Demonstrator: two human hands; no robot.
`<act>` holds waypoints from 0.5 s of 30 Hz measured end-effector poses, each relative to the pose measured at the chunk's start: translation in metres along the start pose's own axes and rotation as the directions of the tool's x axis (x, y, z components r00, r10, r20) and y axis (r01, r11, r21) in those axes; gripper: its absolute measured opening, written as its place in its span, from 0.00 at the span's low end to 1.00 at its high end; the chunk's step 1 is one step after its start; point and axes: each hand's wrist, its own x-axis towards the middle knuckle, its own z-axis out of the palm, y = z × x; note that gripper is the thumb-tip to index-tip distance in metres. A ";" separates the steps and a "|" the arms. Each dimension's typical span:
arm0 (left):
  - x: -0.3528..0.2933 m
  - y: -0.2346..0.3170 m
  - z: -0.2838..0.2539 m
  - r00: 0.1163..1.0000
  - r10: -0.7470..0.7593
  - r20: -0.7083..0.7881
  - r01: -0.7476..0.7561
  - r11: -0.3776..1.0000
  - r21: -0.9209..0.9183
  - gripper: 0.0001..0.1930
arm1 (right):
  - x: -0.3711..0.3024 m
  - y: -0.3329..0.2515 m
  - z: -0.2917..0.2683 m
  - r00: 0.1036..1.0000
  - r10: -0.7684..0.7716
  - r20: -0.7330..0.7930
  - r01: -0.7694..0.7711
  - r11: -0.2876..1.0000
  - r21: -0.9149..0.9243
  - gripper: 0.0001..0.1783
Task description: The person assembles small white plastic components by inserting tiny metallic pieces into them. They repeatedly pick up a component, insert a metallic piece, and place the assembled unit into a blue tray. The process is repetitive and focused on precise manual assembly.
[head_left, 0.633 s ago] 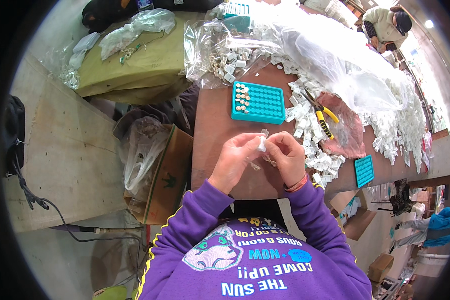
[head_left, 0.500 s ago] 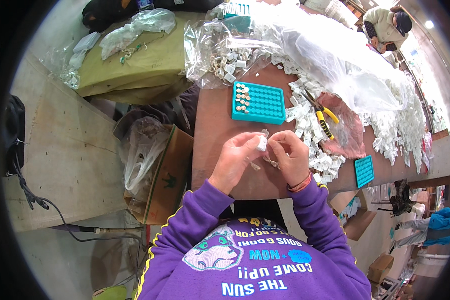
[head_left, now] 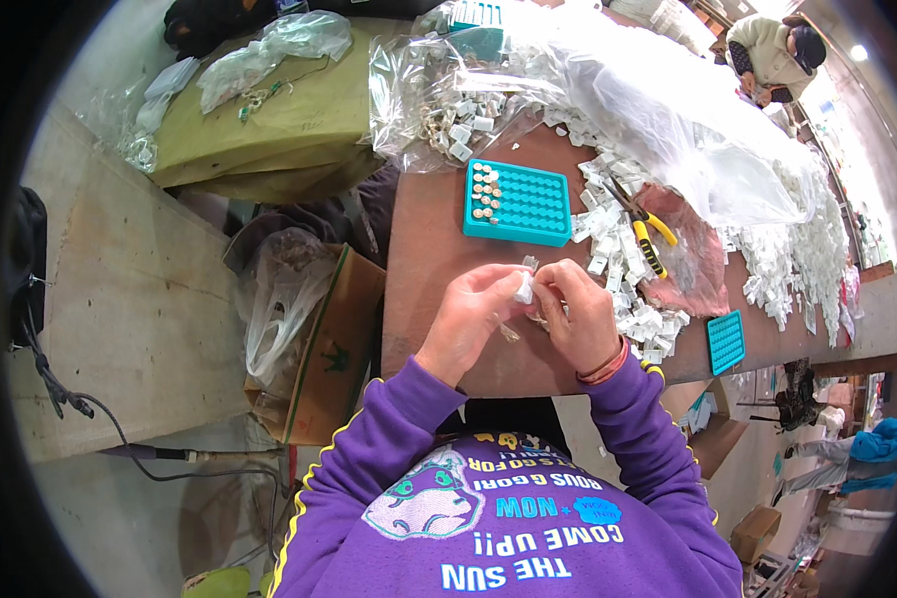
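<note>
Over the table's near edge, my left hand [head_left: 468,317] pinches a small white plastic piece [head_left: 524,290] between thumb and fingers. My right hand [head_left: 585,317] is closed close against the piece's right side; what its fingertips hold is too small to make out. A short pale strip [head_left: 509,332] sticks out below the left fingers. Just beyond both hands lies a teal tray [head_left: 538,237] with rows of round pockets. Several small round beige parts [head_left: 484,191] fill pockets at its left end.
White plastic pieces [head_left: 623,269] are heaped to the right, with clear plastic sheeting [head_left: 698,169] over the heap behind. Yellow-handled pliers [head_left: 648,234] rest near a pink cloth [head_left: 703,259]. A smaller teal tray [head_left: 726,342] sits at right. A cardboard box [head_left: 334,359] stands left; another person [head_left: 775,58] sits far right.
My right hand has turned slightly and pressed closer to the white piece, hiding most of the pale strip below it. My left hand keeps its hold.
</note>
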 end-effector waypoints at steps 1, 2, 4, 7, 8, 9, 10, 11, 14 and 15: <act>0.000 0.000 0.000 1.000 0.003 -0.001 -0.003 1.000 0.003 0.15 | 0.000 0.000 0.000 1.000 0.001 0.007 -0.001 1.000 0.001 0.04; 0.000 0.000 0.001 1.000 0.019 0.014 -0.018 1.000 -0.007 0.14 | 0.000 0.001 0.000 1.000 -0.003 0.001 0.003 1.000 0.013 0.04; 0.000 0.000 0.000 1.000 0.005 -0.006 -0.005 1.000 0.011 0.15 | 0.001 0.002 0.001 1.000 0.004 -0.008 -0.003 1.000 0.025 0.04; 0.001 -0.001 -0.001 1.000 0.003 -0.009 -0.003 1.000 0.006 0.14 | 0.000 0.002 -0.001 0.986 0.163 0.043 -0.167 0.974 0.152 0.04; 0.001 -0.001 -0.002 1.000 0.014 0.003 -0.014 1.000 -0.008 0.14 | 0.000 0.002 -0.001 0.971 0.232 0.060 -0.240 0.946 0.219 0.04; 0.001 -0.001 -0.002 1.000 0.001 -0.007 -0.001 1.000 -0.004 0.14 | -0.001 0.001 -0.001 0.975 0.213 0.059 -0.220 0.955 0.197 0.04; 0.001 -0.001 -0.002 1.000 -0.005 -0.005 0.005 1.000 -0.010 0.14 | -0.001 0.000 0.000 0.981 0.192 0.038 -0.196 0.962 0.189 0.04; 0.000 -0.001 -0.002 1.000 0.005 0.006 -0.005 1.000 -0.028 0.13 | -0.002 -0.002 0.002 0.984 0.175 0.026 -0.177 0.965 0.195 0.04; 0.000 -0.001 -0.002 0.999 0.017 0.027 -0.016 0.999 -0.049 0.13 | -0.001 -0.007 0.006 0.998 -0.014 -0.057 0.011 0.999 -0.050 0.03; 0.001 -0.001 -0.004 1.000 -0.001 -0.004 0.000 1.000 -0.027 0.13 | 0.000 -0.008 0.009 0.995 -0.052 -0.081 0.043 0.994 -0.102 0.02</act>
